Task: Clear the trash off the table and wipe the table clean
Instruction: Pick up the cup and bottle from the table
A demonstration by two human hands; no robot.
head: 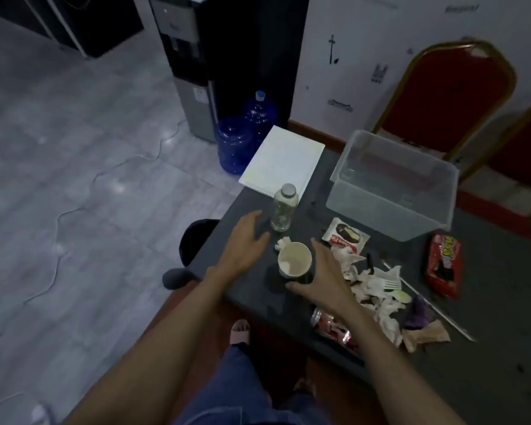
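Observation:
A dark grey table (488, 357) carries trash. A paper cup (294, 259) stands upright near its left edge. My left hand (242, 243) hovers open just left of the cup. My right hand (322, 279) is open just right of it, thumb near the cup's base, not touching. A clear plastic bottle (284, 207) stands behind the cup. Crumpled tissues (377, 289) with a plastic fork lie to the right, beside a white snack wrapper (345, 236), a red snack packet (442, 266), a crushed can (331, 325) and a straw (429, 305).
An empty clear plastic bin (390, 185) stands at the table's back, a white board (284, 159) at its far left corner. Blue water jugs (236, 142) and a dispenser (187, 62) stand on the floor beyond. A red chair (442, 96) stands behind the table.

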